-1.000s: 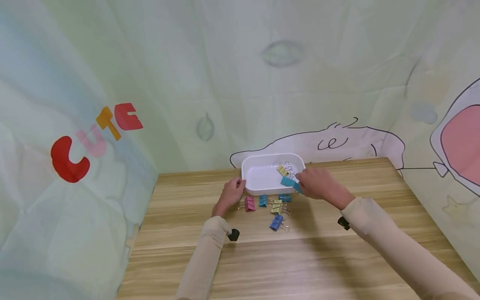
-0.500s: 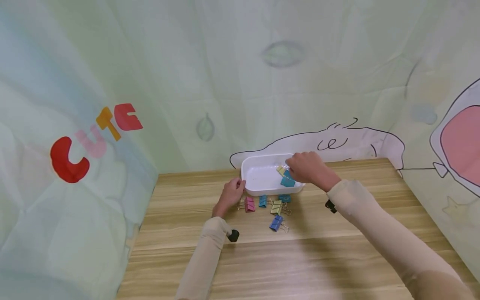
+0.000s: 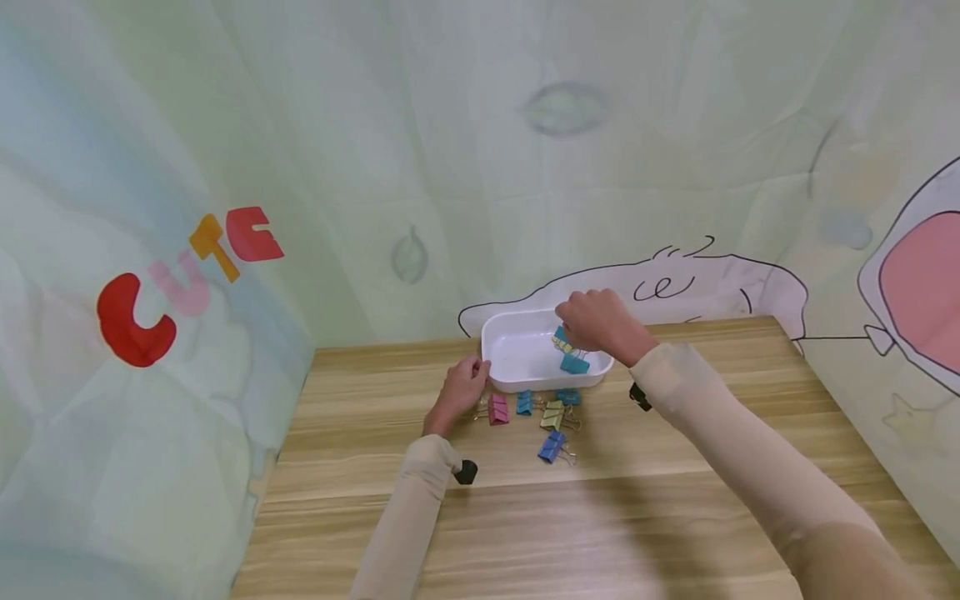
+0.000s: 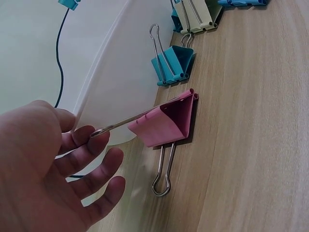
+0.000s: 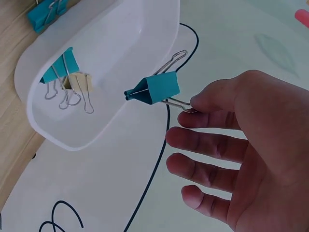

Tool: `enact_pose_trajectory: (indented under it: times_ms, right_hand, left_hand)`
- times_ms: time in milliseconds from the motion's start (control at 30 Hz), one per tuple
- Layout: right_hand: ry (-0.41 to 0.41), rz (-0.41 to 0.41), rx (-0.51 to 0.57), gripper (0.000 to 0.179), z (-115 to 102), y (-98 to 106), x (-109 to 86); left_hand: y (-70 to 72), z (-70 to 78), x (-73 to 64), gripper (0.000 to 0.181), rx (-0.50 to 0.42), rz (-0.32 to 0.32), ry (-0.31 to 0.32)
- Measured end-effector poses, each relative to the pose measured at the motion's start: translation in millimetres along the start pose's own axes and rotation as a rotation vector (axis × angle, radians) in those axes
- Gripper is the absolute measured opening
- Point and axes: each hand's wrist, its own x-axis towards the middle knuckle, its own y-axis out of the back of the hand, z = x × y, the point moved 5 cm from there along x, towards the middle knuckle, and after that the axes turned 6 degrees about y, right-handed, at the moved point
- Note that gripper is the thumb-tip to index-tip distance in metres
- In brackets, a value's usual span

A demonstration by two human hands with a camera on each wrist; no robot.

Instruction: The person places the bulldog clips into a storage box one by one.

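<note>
My right hand [image 3: 600, 321] is over the right part of a white tray [image 3: 517, 386], its thumb and forefinger pinching a teal binder clip [image 5: 163, 88] by one wire handle. The other three fingers are apart. Inside the tray lie another teal binder clip [image 5: 62, 66] and a pale yellow one [image 5: 83, 81]. My left hand [image 3: 460, 393] pinches the tray's front left corner between thumb and forefinger. Close beside it, a pink binder clip [image 4: 166, 121] rests on the table, one wire handle overlapping the fingers in the left wrist view.
In front of the tray on the wooden table [image 3: 495, 533] lie more binder clips: a small teal one [image 3: 524, 403], another teal one [image 3: 567, 397], a pale yellow one [image 3: 552, 415] and a blue one [image 3: 552, 447]. A printed curtain [image 3: 480, 167] hangs behind.
My right hand has moved left and farther back over the tray, carrying the teal binder clip. The left hand and the clips on the table have stayed put.
</note>
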Motion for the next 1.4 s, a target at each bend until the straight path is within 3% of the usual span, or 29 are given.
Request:
enact_pose_trajectory:
  times_ms: [300, 567, 933, 1400]
  right_hand:
    - [-0.029, -0.022, -0.003, 0.015, 2, 4, 7.9]
    - [-0.035, -0.039, 0.044, 0.018, -1, 3, -3.1]
    - [-0.015, -0.049, 0.087, 0.017, -6, -17, -22.0]
    - [0.06, -0.026, 0.103, 0.016, -37, -50, -46.7]
  left_hand:
    - [0.5, 0.9, 0.5, 0.033, 0.002, 0.002, -0.01]
    - [1.1, 1.6, -1.5, 0.028, 0.006, 0.009, 0.003]
    - [-0.1, 1.3, -1.4, 0.031, 0.006, 0.005, 0.007]
    - [0.0, -0.2, -1.7, 0.029, -0.013, -0.003, 0.002]
